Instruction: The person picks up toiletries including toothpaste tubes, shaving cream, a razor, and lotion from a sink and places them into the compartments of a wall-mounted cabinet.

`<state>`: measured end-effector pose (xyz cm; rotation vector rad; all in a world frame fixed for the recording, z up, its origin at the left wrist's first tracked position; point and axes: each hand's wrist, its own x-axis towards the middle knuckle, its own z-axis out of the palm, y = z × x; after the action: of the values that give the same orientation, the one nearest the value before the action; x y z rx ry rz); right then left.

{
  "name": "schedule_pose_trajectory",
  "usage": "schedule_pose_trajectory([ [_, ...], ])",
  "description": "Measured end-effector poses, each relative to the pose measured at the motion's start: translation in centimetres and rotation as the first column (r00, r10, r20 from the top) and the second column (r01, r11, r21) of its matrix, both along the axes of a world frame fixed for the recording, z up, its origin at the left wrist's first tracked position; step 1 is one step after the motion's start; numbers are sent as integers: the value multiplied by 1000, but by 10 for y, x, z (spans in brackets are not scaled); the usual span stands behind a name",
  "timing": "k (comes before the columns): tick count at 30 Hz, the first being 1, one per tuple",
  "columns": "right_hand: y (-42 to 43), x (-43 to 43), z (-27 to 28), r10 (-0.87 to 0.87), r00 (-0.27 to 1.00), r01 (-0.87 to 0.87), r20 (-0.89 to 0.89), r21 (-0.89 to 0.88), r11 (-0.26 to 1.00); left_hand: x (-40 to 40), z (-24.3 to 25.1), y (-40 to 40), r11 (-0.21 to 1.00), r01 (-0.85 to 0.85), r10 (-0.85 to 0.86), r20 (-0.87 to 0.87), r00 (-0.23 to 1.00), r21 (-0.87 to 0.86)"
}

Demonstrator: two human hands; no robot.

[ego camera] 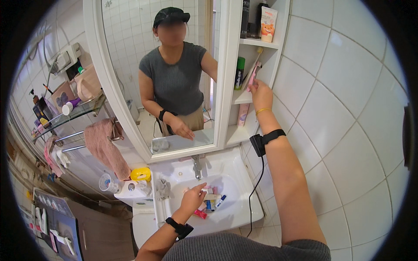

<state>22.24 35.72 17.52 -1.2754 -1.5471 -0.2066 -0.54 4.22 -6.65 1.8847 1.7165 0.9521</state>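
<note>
My right hand [262, 94] reaches to the middle shelf of the white wall cabinet, its fingers closed on the lower end of a pink toothbrush [252, 78]. A yellow-headed brush [259, 50] leans just behind it, and a green-capped black can [239, 73] stands to its left. My left hand [193, 198] hovers over the white washbasin [240, 192] with its fingers apart, seemingly holding nothing. Below and beside it in the basin lie several small tubes, among them a red tube [200, 214], a blue one [208, 206] and a blue-and-white one [221, 201].
The chrome faucet [197, 168] rises behind the basin under the mirror cabinet [153, 98]. A grey cloth [162, 189] lies on the basin's left rim. Left are a toilet, a yellow container [141, 174], a pink towel [106, 146] and a loaded glass shelf [72, 114]. A black cable hangs from my right wrist.
</note>
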Motion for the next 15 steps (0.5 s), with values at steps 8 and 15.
schedule_pose_trajectory([
  [8,-14,6,-1,151,983,-153,-102,-8,988,-3,-5,7,1000,24,-24,4,1000,9],
  [15,-53,15,-5,194,975,-192,-106,28,981,0,-6,13,1000,22,-22,8,1000,8],
])
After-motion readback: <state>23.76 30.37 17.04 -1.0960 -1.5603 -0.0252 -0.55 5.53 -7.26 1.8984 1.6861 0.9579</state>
